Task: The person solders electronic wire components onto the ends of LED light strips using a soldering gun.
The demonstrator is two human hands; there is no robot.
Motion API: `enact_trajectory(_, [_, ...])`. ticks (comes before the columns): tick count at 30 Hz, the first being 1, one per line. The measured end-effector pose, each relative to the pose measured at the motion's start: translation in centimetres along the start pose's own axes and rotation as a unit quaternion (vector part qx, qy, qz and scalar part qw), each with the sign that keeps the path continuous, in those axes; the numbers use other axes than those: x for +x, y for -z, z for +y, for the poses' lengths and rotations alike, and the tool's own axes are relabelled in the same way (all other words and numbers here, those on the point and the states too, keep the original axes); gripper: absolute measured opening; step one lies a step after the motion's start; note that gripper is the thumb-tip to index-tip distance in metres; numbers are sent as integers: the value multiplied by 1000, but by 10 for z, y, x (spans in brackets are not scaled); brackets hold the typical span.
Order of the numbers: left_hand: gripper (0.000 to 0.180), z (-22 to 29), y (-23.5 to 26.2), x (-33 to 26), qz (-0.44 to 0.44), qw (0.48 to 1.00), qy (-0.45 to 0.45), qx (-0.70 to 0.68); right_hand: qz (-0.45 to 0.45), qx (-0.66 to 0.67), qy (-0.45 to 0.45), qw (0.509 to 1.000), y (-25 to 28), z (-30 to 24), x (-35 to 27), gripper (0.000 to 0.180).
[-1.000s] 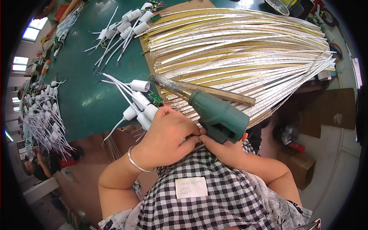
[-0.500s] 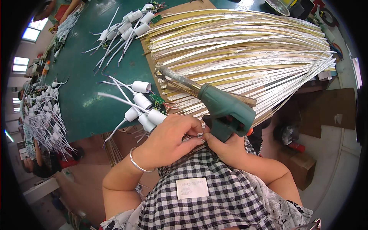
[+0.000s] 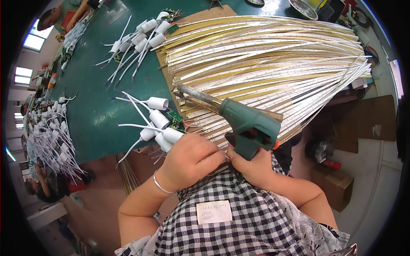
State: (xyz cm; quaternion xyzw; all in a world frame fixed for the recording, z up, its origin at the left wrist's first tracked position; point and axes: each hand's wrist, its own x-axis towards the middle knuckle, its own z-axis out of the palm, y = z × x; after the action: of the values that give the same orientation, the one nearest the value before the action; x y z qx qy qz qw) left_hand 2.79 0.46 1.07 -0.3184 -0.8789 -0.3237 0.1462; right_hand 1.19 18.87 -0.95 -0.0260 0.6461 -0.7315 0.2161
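Observation:
My right hand (image 3: pixel 256 168) is closed round the grip of a green pistol-shaped soldering gun (image 3: pixel 245 117), whose long metal barrel points to the upper left over the strips. My left hand (image 3: pixel 192 160), with a bracelet at its wrist, has its fingers pinched together close to my right thumb. What they pinch is too small and covered to make out. Just beyond my left hand lie several white lamp sockets (image 3: pixel 159 118) with white cables and a green circuit board (image 3: pixel 175 116). Under the barrel spread many thin white-and-yellow LED strips (image 3: pixel 265 55).
A second group of sockets (image 3: pixel 139 39) lies farther back on the green table (image 3: pixel 94 123). A large pile of sockets (image 3: pixel 49 132) fills the left side. Cardboard (image 3: pixel 205 13) lies under the strips. A metal dish (image 3: pixel 304 8) stands at the back right. Other people work at the left.
My left hand's fingers have curled closer, and its thumb is now hidden behind them. A thin wire end and pale piece seen at its fingertips are now covered. The soldering gun has barely moved.

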Motion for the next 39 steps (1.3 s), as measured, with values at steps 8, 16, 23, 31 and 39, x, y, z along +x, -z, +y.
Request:
enact_trajectory(8, [20,2,-3,1,51,994,-58,76,-22,-14,41,999,2,1,-2,25])
enact_trajectory(16, [17,2,-3,-2,74,987,-73,120,-42,-16,-15,999,6,-6,-4,23])
enact_trajectory(23, [19,-1,-3,-6,59,995,-54,65,-55,18,-34,998,4,-3,-3,21])
enact_trajectory(31, [22,0,-9,-9,66,986,-92,126,-18,12,2,1000,-1,-1,-4,21])
enact_trajectory(39, [16,8,40,-18,53,968,-61,240,-24,11,-73,997,4,-4,-5,17])
